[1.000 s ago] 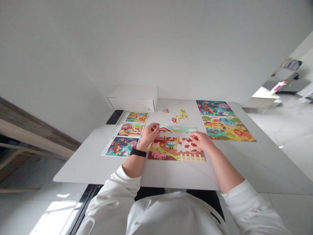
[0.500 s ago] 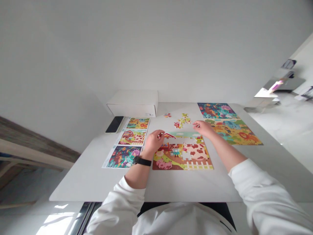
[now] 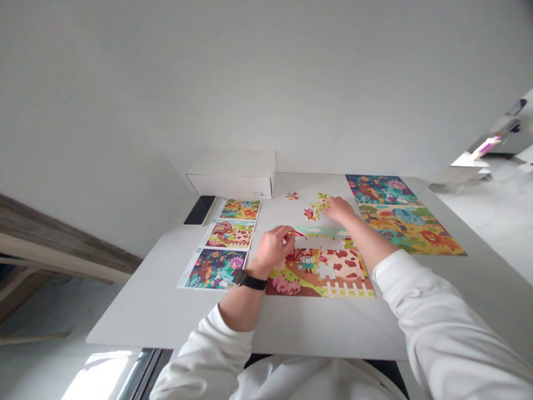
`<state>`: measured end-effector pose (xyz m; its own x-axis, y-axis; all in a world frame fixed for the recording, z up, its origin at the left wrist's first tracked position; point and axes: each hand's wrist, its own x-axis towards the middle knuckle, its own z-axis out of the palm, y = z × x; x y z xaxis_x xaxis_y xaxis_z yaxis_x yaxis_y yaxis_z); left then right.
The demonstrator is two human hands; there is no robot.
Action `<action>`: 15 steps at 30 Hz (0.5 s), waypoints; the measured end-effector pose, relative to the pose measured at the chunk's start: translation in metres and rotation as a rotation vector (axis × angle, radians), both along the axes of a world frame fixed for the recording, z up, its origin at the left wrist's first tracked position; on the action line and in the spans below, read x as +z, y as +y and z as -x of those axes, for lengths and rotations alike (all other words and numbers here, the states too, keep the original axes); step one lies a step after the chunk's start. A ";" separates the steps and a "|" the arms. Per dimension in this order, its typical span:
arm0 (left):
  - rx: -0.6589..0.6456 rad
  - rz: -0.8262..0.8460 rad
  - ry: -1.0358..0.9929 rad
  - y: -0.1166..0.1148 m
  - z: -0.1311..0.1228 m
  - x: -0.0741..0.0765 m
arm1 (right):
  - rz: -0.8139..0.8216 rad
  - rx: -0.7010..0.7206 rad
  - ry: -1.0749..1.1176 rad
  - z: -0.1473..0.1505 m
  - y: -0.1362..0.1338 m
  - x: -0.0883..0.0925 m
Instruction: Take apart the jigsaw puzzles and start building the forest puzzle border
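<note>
A farm jigsaw puzzle, with a cow, pigs and a white fence, lies partly assembled in front of me; gaps show in its upper band and beside the cow. Over its upper left part, my left hand pinches a small puzzle piece, mostly covered by the fingers. My right hand reaches to the right edge of a cluster of loose puzzle pieces, fingers bent together and their tips among the pieces. Whatever they grip is hidden. Another loose piece lies apart, farther left.
Left of the puzzle lies a reference sheet with three pictures. Behind it are a phone and a white box against the wall. Two assembled puzzles, a dark-blue one and a safari one, lie at the right.
My right hand has moved from beside the loose pieces onto their right edge. My left hand stays over the puzzle's upper left with its piece. The whole view has shifted slightly.
</note>
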<state>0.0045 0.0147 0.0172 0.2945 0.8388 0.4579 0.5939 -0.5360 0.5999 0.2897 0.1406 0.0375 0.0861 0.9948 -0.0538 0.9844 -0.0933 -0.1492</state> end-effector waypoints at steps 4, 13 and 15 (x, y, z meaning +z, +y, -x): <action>0.012 0.055 -0.055 0.002 -0.002 -0.003 | 0.058 -0.060 -0.052 -0.002 0.003 0.001; 0.081 0.154 -0.172 0.006 -0.003 -0.006 | -0.002 -0.017 -0.006 -0.026 0.008 -0.008; 0.086 0.166 -0.190 0.006 -0.004 -0.005 | -0.014 -0.032 -0.022 -0.030 0.008 -0.009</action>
<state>0.0083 0.0205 0.0119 0.1407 0.9252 0.3524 0.5010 -0.3735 0.7807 0.3194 0.1487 0.0283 0.1186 0.9922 -0.0376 0.9840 -0.1225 -0.1294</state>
